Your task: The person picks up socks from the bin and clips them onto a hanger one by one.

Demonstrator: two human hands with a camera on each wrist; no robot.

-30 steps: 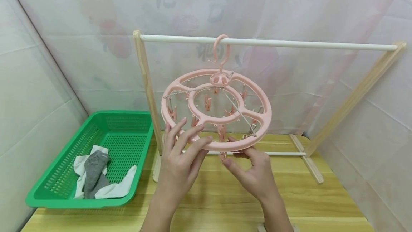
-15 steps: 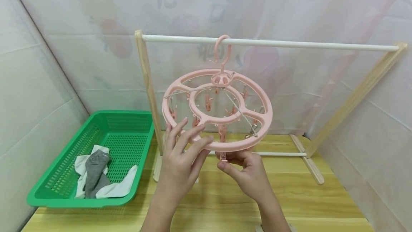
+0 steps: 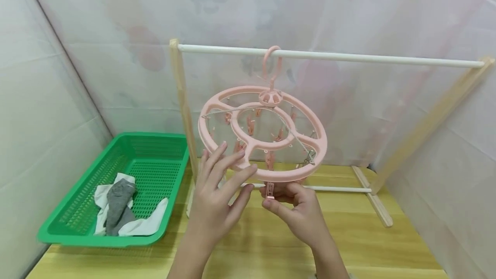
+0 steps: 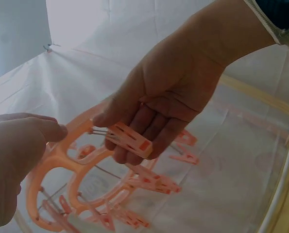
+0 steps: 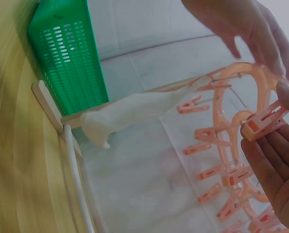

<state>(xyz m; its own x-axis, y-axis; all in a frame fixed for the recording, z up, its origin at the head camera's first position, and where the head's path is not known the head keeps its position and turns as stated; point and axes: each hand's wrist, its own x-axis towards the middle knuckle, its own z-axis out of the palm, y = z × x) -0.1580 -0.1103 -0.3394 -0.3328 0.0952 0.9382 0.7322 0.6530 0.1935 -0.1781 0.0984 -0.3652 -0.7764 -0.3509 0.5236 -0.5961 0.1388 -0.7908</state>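
Low and centre in the head view, the right hand [image 3: 300, 210] holds a pink clip [image 3: 270, 190] between thumb and fingers, the clip hanging below the near rim of the round pink hanger [image 3: 284, 176]. Left of it, the left hand [image 3: 217, 201] lies with fingers spread at the rim. In the right wrist view's upper middle, a white sock [image 5: 129, 114] hangs from the hanger. Behind, its hook crosses a white bar [image 3: 348, 57].

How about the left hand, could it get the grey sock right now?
Probably yes: the left hand looks to be only touching the pink clip hanger, and the green basket is open-topped, with most of the grey sock showing.
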